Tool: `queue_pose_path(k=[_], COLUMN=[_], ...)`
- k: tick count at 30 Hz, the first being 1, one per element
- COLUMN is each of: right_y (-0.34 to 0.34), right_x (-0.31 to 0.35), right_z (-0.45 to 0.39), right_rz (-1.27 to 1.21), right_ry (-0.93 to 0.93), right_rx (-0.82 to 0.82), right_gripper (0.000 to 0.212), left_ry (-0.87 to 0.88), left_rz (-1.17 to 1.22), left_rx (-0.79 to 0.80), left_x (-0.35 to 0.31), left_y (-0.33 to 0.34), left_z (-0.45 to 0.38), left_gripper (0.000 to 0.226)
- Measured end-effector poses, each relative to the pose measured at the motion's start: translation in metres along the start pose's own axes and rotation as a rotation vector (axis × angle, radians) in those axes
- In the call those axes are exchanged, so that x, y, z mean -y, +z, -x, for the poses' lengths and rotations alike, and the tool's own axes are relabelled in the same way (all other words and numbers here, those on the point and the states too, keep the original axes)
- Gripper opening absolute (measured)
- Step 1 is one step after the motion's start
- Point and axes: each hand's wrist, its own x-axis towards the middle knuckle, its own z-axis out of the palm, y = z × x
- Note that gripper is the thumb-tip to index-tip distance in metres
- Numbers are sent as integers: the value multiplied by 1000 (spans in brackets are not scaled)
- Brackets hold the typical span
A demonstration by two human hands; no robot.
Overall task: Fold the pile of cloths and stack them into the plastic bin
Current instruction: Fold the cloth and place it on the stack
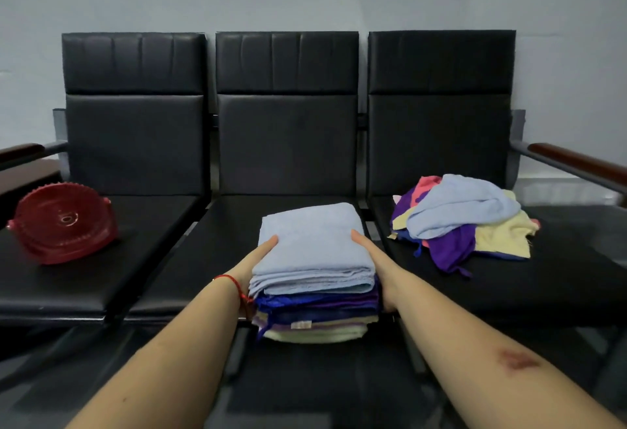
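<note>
A stack of folded cloths (314,279) sits at the front of the middle black seat, a light blue one on top, then purple, blue and pale yellow layers below. My left hand (252,265) grips the stack's left side, thumb on the top cloth. My right hand (376,267) grips the right side the same way; the fingers of both are hidden under the stack. A loose pile of unfolded cloths (461,221), light blue, purple, yellow and pink, lies on the right seat. The red plastic bin (62,223) lies tipped on the left seat, its opening facing away from me.
Three joined black padded chairs (286,143) stand against a pale wall. Wooden armrests stick out at the far left (20,150) and far right (576,160). The front edge of the seats runs just under the stack.
</note>
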Motion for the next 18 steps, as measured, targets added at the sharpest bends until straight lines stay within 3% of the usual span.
queue_pose_path(k=[3, 6, 11, 18], right_y=[-6, -11, -16, -19], right_x=[9, 28, 72, 139], right_z=[-7, -31, -88, -189], right_rz=[52, 84, 142, 108], right_ry=[-14, -45, -63, -97], right_rx=[-40, -84, -100, -53], right_gripper=[82, 79, 68, 83], left_ry=[17, 43, 44, 60], left_rz=[31, -5, 21, 97], left_rx=[34, 2, 23, 104], left_x=[-9, -28, -60, -120], left_y=[7, 12, 17, 3], left_z=[-11, -33, -81, -199], left_gripper=[80, 106, 57, 68])
